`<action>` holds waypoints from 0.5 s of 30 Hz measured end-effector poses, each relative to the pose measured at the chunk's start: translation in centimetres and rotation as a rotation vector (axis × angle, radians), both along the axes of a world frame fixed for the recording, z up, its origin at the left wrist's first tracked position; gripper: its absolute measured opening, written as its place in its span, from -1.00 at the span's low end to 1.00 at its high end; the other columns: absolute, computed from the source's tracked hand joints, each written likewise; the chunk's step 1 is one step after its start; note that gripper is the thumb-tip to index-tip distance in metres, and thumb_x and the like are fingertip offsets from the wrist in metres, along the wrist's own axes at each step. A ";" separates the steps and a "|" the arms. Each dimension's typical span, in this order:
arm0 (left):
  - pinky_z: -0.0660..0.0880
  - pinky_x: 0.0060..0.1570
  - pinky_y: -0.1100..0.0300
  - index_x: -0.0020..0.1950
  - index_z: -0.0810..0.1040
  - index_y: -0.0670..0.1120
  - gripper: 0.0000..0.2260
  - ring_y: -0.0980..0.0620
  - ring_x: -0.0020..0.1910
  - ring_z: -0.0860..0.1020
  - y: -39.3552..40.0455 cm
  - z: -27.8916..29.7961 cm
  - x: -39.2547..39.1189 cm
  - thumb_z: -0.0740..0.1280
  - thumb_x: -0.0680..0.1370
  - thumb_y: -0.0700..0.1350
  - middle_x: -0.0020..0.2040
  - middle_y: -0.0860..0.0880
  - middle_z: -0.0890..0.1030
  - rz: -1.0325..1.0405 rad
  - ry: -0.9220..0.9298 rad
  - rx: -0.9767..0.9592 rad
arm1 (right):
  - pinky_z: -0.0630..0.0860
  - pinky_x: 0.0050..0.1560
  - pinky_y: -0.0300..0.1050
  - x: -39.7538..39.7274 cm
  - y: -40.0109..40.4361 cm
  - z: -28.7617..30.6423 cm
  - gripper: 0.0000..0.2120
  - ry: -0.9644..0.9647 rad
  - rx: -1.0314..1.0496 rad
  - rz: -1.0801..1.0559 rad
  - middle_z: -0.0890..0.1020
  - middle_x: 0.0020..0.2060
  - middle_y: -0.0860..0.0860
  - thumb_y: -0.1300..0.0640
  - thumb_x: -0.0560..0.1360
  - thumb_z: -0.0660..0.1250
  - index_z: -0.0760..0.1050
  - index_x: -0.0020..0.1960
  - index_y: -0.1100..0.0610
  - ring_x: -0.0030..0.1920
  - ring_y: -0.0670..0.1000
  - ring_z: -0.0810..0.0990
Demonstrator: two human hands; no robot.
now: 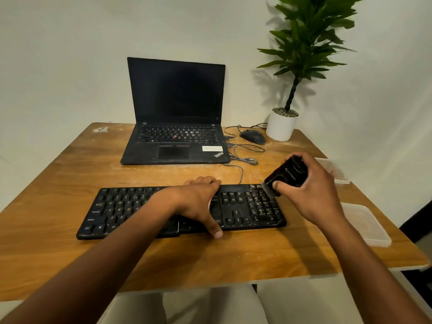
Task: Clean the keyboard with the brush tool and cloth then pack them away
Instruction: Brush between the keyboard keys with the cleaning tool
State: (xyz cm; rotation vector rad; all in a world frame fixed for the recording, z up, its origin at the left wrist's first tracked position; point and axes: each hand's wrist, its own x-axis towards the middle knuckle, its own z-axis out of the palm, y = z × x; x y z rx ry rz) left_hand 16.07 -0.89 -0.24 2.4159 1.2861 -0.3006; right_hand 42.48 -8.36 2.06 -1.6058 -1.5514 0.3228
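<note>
pale wall behind; wooden table (70, 253) with a worn, scuffed top.

on the table, far side: black laptop (175, 113), lid up, screen dark. to its right a dark mouse (253, 136) with loose cables (243, 155) trailing toward the laptop. white pot with a green plant (281, 125) at the far right corner.

near side: black keyboard (131, 209), lying flat, long edge toward the person, its cable running off the back edge.

left hand (201, 202): laid over the middle of the keyboard, fingers curled over its far edge, thumb reaching past its near edge, holding it steady.

right hand (311, 190): grasping a black brush tool (286, 175), tilted, bristle end down at the far right corner of the keyboard, over the number pad.

right edge of table: clear plastic lid (364, 225), flat, just beside the right forearm; a clear plastic container (332, 169) partly hidden behind the right hand.

cloth: cannot be made out.
</note>
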 end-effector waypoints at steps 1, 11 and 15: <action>-0.05 0.64 -0.09 0.70 -0.18 -0.01 0.30 -0.09 0.67 -0.10 0.0 0.0 0.8 0.59 0.27 0.36 0.70 0.03 -0.11 -0.013 -0.008 0.004 | 0.46 -0.16 -0.32 -0.3 0.9 -0.1 -0.47 0.029 0.008 -0.015 0.59 -0.05 -0.25 0.15 0.38 0.62 0.45 0.21 -0.14 -0.04 -0.26 0.56; 0.28 0.53 -0.16 0.66 0.05 0.04 0.27 -0.06 0.50 0.20 1.5 -1.1 4.6 0.62 0.14 0.41 0.49 0.05 0.22 -0.009 -0.011 0.014 | 0.64 0.07 0.09 -2.1 7.7 -2.7 -0.40 -0.079 -0.159 -0.012 0.65 0.00 -0.08 0.01 0.29 0.62 0.44 0.24 -0.19 0.02 0.06 0.64; 0.26 0.54 -0.17 0.67 0.01 0.04 0.28 -0.07 0.52 0.16 1.6 -1.2 4.7 0.61 0.15 0.41 0.52 0.05 0.17 -0.015 0.006 0.018 | 0.55 -0.03 -0.04 0.2 7.8 -1.6 -0.37 -0.204 -0.220 -0.058 0.64 0.06 0.00 0.10 0.31 0.63 0.47 0.30 -0.08 0.05 0.07 0.61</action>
